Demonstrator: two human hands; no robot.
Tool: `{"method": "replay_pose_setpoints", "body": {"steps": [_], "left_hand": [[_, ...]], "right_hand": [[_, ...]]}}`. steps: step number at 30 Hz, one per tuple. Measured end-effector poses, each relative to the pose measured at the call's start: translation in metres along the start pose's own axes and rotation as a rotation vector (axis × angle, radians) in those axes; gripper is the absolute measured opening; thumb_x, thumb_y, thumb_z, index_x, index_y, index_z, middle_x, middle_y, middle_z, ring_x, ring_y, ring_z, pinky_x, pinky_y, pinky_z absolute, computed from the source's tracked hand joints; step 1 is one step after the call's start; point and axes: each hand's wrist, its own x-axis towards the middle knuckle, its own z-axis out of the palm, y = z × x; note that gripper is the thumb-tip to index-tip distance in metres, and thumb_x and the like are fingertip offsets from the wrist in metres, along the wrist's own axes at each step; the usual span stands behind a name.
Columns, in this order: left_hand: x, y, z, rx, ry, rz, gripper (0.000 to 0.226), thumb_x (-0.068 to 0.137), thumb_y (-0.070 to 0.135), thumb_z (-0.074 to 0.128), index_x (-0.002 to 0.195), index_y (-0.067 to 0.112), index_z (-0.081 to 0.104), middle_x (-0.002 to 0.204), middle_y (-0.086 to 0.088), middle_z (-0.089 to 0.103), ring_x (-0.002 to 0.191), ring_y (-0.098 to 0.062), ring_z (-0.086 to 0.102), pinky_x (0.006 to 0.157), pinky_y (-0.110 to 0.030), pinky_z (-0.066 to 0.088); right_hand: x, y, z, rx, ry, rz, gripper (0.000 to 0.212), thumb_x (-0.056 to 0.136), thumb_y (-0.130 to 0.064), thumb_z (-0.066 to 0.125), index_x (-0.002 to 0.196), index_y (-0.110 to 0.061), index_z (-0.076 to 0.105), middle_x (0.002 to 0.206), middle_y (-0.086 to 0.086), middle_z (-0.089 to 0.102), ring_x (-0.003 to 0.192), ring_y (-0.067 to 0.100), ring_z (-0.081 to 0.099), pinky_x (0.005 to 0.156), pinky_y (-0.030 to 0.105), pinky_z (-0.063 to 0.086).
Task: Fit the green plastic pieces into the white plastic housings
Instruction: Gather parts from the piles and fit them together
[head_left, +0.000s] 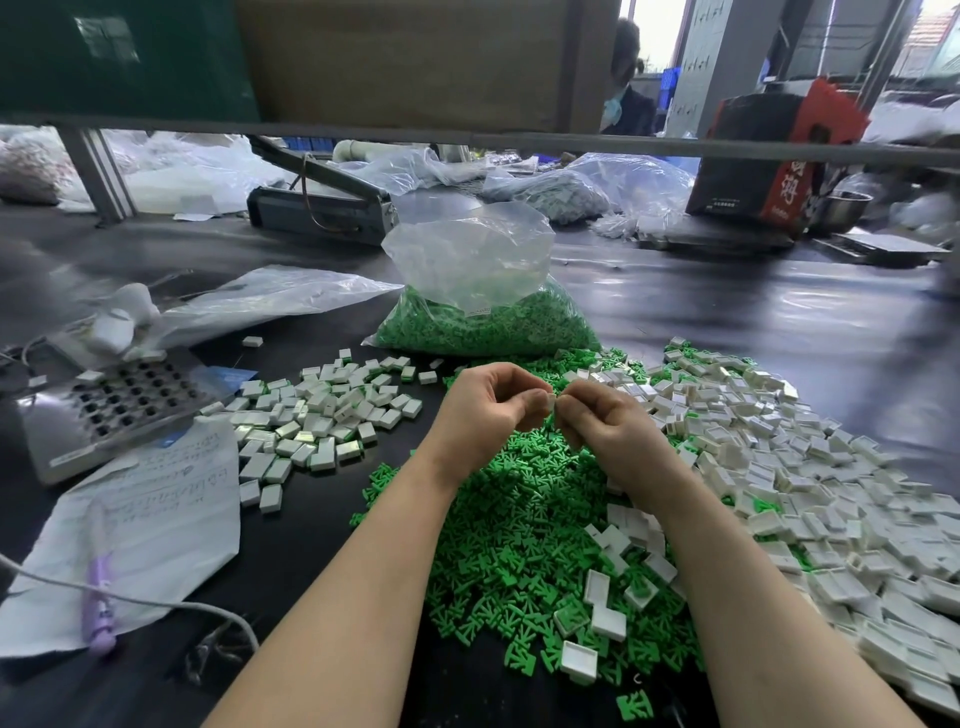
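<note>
Both hands meet above the green pieces (524, 525): left hand (485, 410) and right hand (605, 434) pinch one white housing (549, 402) between fingertips (bare dark table (332, 519) lies left, white housings (810, 467) crowd right).

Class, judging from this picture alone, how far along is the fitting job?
Done: a pile of filled housings lies on the left. In hand: left hand and right hand pinch one housing between them. Left: loose green pieces, many empty housings, and a bag of green pieces.
</note>
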Motion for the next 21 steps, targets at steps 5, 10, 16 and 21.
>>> {"method": "replay_pose_setpoints", "body": {"steps": [5,10,16,21], "left_hand": [[0.0,0.004,-0.007,-0.025,-0.058,-0.024,0.016,0.091,0.003,0.065,0.105,-0.003,0.069,0.087,-0.013,0.073,0.073,-0.011,0.069,0.064,-0.016,0.052],[-0.001,0.007,-0.004,-0.003,0.006,0.021,0.013,0.088,0.005,0.068,0.099,-0.001,0.072,0.068,0.01,0.07,0.06,0.006,0.062,0.049,-0.005,0.042],[0.001,0.009,0.006,-0.04,0.085,0.042,0.012,0.085,0.006,0.072,0.095,0.009,0.076,0.091,-0.008,0.061,0.087,-0.02,0.067,0.084,-0.026,0.056],[0.001,0.007,0.01,-0.097,0.097,0.01,0.014,0.085,0.003,0.071,0.091,0.014,0.075,0.086,-0.004,0.06,0.085,-0.016,0.064,0.088,-0.03,0.055]], "right_hand": [[0.001,0.0,0.001,0.103,-0.031,0.004,0.022,0.099,-0.018,0.052,0.08,-0.013,0.061,0.06,-0.002,0.054,0.055,0.012,0.043,0.052,0.02,0.035],[-0.001,-0.003,0.002,0.259,-0.066,0.1,0.041,0.096,-0.046,0.043,0.078,-0.013,0.059,0.06,0.0,0.058,0.051,0.01,0.044,0.047,0.02,0.033],[0.003,-0.006,0.011,0.618,-0.187,0.27,0.063,0.087,-0.067,0.03,0.086,-0.013,0.064,0.063,0.005,0.056,0.056,0.012,0.047,0.05,0.024,0.031],[0.002,-0.006,0.015,0.763,-0.138,0.295,0.051,0.1,-0.052,0.031,0.087,-0.015,0.065,0.069,0.001,0.055,0.06,0.01,0.048,0.052,0.02,0.035]]}}
